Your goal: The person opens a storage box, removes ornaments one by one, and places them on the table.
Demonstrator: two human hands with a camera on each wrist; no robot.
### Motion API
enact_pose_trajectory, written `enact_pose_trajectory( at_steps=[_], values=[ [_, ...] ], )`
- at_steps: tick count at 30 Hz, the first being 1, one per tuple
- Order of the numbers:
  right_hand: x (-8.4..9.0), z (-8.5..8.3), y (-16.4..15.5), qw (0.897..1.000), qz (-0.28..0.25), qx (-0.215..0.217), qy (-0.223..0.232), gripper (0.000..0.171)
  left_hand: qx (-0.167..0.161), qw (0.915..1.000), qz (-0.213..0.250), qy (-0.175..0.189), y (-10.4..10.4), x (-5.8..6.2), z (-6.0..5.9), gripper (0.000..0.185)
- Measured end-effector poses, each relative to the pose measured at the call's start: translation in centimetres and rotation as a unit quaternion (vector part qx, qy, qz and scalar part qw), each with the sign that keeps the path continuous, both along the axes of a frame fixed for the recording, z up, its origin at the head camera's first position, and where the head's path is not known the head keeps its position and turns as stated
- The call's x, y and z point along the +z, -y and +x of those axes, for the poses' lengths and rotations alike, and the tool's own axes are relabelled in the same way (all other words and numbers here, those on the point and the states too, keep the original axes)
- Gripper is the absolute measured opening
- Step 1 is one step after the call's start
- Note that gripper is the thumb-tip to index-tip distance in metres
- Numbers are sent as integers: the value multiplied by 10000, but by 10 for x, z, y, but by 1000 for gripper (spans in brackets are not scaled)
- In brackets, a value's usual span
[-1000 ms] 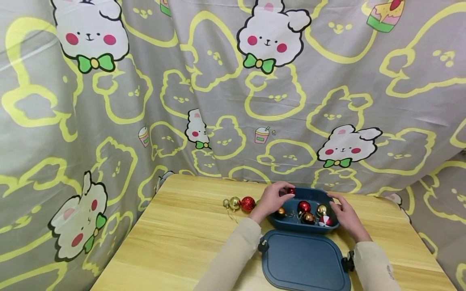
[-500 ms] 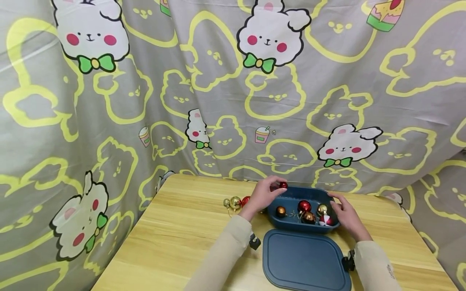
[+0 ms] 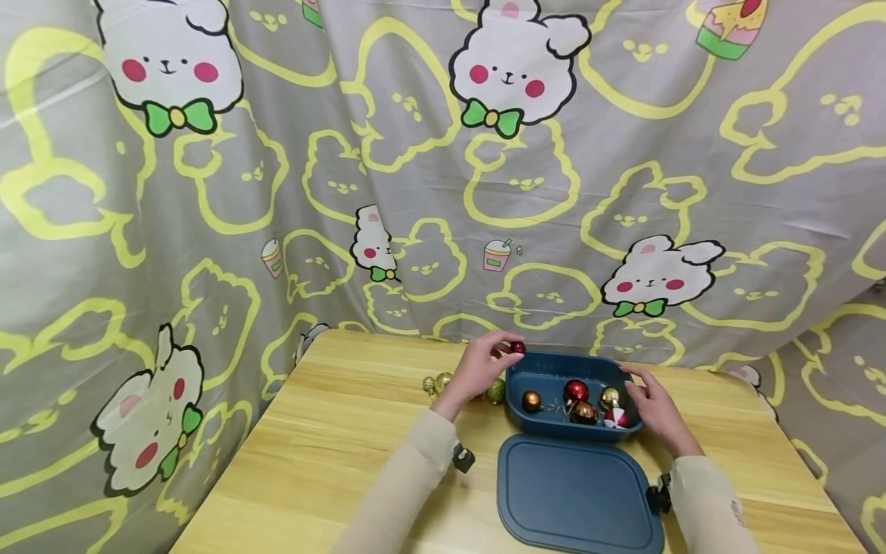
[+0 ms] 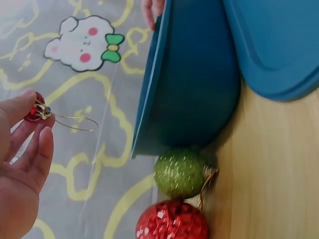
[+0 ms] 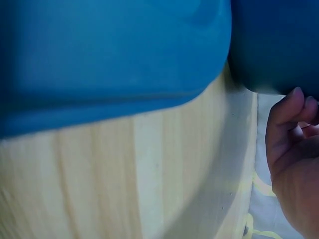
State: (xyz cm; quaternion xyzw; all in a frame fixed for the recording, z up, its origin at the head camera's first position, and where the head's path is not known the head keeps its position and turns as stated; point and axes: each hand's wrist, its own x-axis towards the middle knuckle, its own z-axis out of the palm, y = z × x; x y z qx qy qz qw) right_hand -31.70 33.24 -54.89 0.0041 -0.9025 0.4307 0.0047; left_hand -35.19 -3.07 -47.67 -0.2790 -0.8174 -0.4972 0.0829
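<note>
Between thumb and fingers, my left hand (image 3: 476, 369) pinches a small red bauble (image 3: 517, 348), raised at the back left corner of a blue box (image 3: 574, 432). The left wrist view shows the gold cap and thin string loop of this red bauble (image 4: 33, 110). At the box's right end, my right hand (image 3: 657, 408) grips the rim, fingers over it. Inside the box lie an orange bauble (image 3: 531, 401), a red bauble (image 3: 576, 391), a brown bauble (image 3: 584, 414), a gold bauble (image 3: 610, 398) and a red-and-white bauble (image 3: 617, 418).
A blue lid (image 3: 577, 492) lies flat in front of the box on the wooden table (image 3: 311, 446). Left of the box sit a green glitter bauble (image 4: 180, 173), a larger red bauble (image 4: 172, 221) and gold baubles (image 3: 443, 380). A patterned curtain (image 3: 429, 169) hangs behind.
My left hand has moved left from over the box to its back left corner, carrying the small red bauble. The orange bauble has come into full view. My right hand stays at the rim.
</note>
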Motion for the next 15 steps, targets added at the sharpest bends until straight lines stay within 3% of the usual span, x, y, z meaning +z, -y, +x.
enact_pose_trajectory(
  at_steps=[15],
  values=[
    [0,0,-1,10000,-27,32,-39,55,299,9991,56,-298,44,3,4,28]
  ],
)
